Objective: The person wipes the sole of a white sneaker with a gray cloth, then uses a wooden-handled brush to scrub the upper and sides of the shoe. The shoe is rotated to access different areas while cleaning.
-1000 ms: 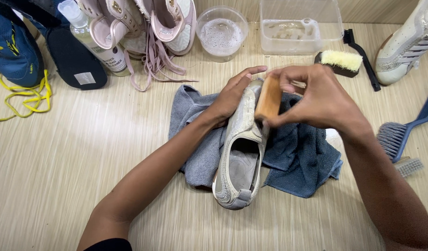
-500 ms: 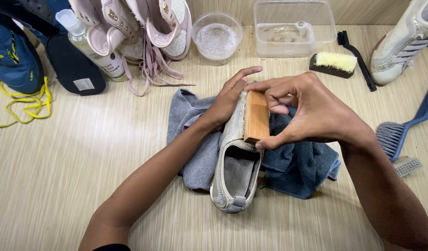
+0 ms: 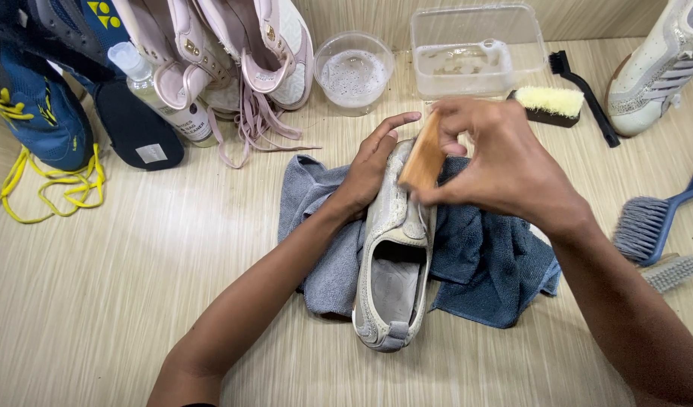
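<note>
Pale beige wood-grain laminate tabletop (image 3: 135, 301), fine streaks running left to right, evenly and softly lit, only faint shadows. Along the far edge, a strip of light vertical-grained wood panel wall (image 3: 602, 19). Ranged at the back: round clear plastic bowl of foamy water (image 3: 354, 71), rectangular clear plastic tub (image 3: 478, 49), pinkish-white sneakers with loose laces (image 3: 226, 60), blue shoe with yellow laces (image 3: 38, 113). At the right edge, blue-handled grey-bristled brush (image 3: 651, 222).

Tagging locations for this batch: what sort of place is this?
Probably a shoe-cleaning bench: a grey shoe on a blue towel, brushes, a foamy bowl, and more shoes waiting.
</note>
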